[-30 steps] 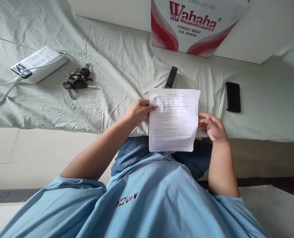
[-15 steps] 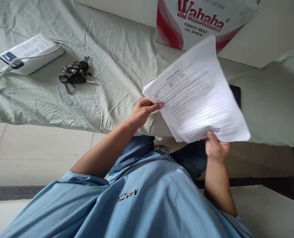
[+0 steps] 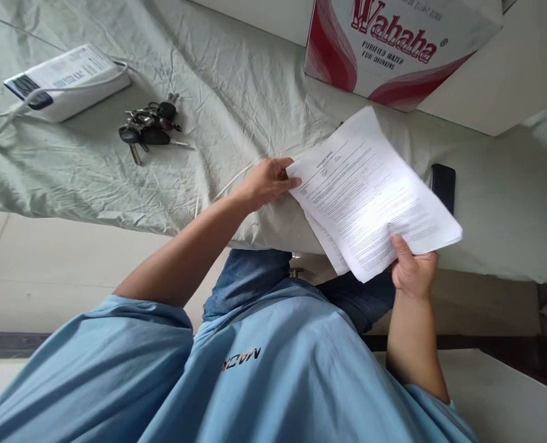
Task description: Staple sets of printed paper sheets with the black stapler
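Note:
Printed sheets of paper (image 3: 370,191) are held up in front of me, tilted, with a second page showing from under the top one at the lower left. My left hand (image 3: 271,181) pinches the upper-left corner of the sheets between thumb and fingers. At the lower right edge, my right hand (image 3: 411,267) grips them, thumb on top and fingers hidden underneath. A dark phone (image 3: 443,186) lies on the cloth just right of the papers, partly covered by them.
A pale green cloth (image 3: 245,92) covers the table. On it lie a bunch of keys (image 3: 151,126) and a white box-shaped device (image 3: 67,83) with a cable. A red-and-white Wahaha carton (image 3: 397,55) stands at the back.
The top sheet's far corner has come down and the papers lie flatter. My left hand is slightly further up and right. More of the phone shows, and the view has shifted a little.

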Action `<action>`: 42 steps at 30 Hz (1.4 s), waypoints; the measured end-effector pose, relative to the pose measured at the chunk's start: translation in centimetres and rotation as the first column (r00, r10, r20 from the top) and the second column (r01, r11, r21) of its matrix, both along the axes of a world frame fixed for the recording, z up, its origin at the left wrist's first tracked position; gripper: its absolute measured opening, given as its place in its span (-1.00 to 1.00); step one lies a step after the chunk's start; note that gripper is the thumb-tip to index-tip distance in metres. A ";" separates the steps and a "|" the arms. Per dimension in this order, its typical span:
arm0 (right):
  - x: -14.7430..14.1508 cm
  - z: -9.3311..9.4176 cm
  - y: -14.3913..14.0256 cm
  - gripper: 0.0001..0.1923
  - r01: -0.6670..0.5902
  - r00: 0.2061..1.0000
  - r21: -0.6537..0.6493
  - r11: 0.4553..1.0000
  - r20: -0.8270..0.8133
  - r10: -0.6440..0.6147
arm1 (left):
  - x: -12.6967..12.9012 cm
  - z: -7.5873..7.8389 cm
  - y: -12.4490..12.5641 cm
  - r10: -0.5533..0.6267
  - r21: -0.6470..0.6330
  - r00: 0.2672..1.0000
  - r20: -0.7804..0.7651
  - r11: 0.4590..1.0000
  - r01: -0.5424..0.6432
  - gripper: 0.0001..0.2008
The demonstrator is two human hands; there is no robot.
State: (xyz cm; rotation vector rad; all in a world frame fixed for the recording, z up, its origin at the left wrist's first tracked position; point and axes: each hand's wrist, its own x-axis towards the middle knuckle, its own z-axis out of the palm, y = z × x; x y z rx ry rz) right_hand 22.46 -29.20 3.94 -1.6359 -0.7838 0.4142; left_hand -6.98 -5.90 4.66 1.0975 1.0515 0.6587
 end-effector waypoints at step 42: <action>-0.5 -2.4 -7.1 -0.40 0.069 0.994 -0.152 0.986 0.096 -0.054 | 0.3 1.0 -0.5 -0.303 0.390 0.921 -0.247 0.839 0.380 -0.54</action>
